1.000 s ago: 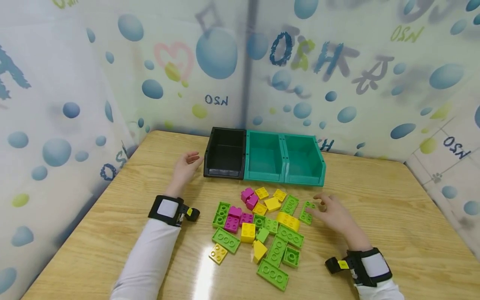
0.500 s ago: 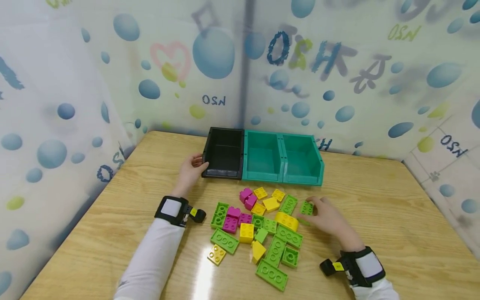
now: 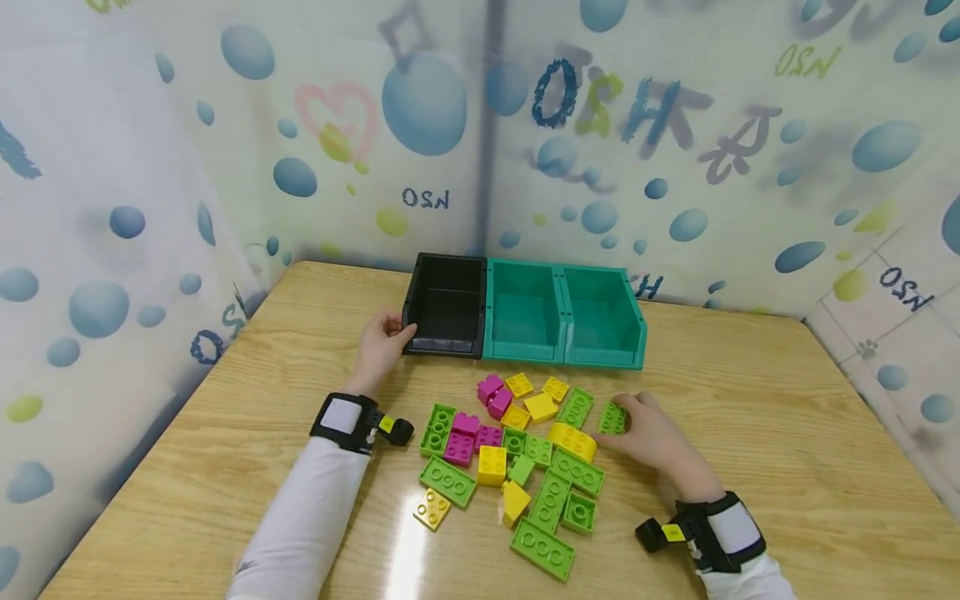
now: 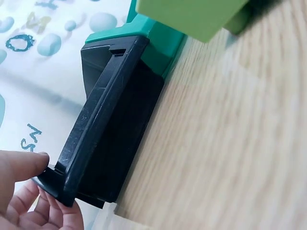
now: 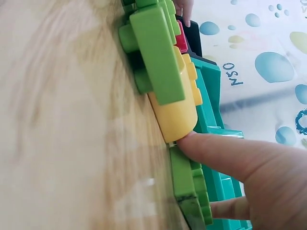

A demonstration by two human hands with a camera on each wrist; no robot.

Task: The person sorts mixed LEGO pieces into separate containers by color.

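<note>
In the head view my left hand [image 3: 381, 348] holds the front left corner of a black bin [image 3: 447, 321]. The left wrist view shows the thumb [image 4: 26, 165] over its lip and the fingers beneath. My right hand [image 3: 651, 433] curls round a green toy building brick [image 3: 613, 418] at the right of the pile, partly covering it. Seen from the right wrist, the thumb [image 5: 216, 151] lies where this green brick [image 5: 184, 175] meets a rounded yellow brick [image 5: 175, 112], and another finger touches the green brick's studded side.
Two teal bins [image 3: 525, 321] stand right of the black one, against the printed backdrop [image 3: 600, 167]. Several green, yellow and magenta bricks, such as a yellow block [image 3: 492, 465] and a long green brick [image 3: 542, 548], lie loose on the wooden table [image 3: 750, 400].
My left hand has moved right onto the black bin's edge and taken hold. My right hand has shifted slightly left and closed round the green brick. The view has drifted slightly.
</note>
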